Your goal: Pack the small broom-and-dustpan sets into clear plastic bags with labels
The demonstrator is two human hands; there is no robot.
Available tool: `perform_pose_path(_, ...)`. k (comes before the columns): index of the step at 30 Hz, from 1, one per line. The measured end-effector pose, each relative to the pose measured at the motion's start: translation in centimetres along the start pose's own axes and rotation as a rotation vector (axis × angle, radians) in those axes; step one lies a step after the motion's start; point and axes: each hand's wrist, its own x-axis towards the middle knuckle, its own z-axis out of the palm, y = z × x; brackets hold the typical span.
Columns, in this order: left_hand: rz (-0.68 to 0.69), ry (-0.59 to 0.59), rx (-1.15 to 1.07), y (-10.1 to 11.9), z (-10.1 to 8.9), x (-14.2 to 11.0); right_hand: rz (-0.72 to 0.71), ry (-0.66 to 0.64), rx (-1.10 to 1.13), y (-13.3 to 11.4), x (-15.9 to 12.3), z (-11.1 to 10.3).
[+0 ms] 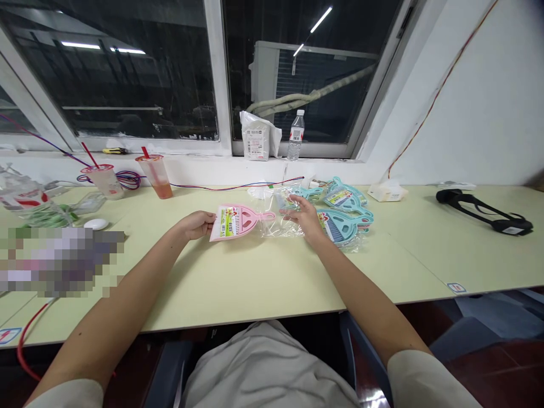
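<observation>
My left hand (196, 224) grips the left end of a pink plastic mini dustpan (238, 222), which carries a printed paper label and lies flat, low over the table. My right hand (304, 215) rests with spread fingers on a clear plastic bag (280, 218) just right of the pink handle. Beside that hand lies a pile of teal dustpans in clear wrapping (342, 212), with the nearest one close to my right wrist.
The pale yellow-green table (238, 289) also holds two plastic cups with straws (153, 175), coiled wires, a white mouse (96, 224), a tissue pack (386, 191) and a black strap (484, 211). A water bottle (296, 136) and white packet (256, 136) stand on the windowsill. A pixelated patch hides the left table area.
</observation>
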Motion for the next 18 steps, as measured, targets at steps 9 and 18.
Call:
perform_pose_path(9, 0.122, 0.034, -0.02, 0.0, 0.0, 0.2, 0.135, -0.047, 0.076, 0.6, -0.1, 0.3)
perform_pose_path(18, 0.097, -0.004, -0.049, -0.5, 1.3, 0.2, 0.238, -0.069, 0.209, 0.9, -0.4, 1.0)
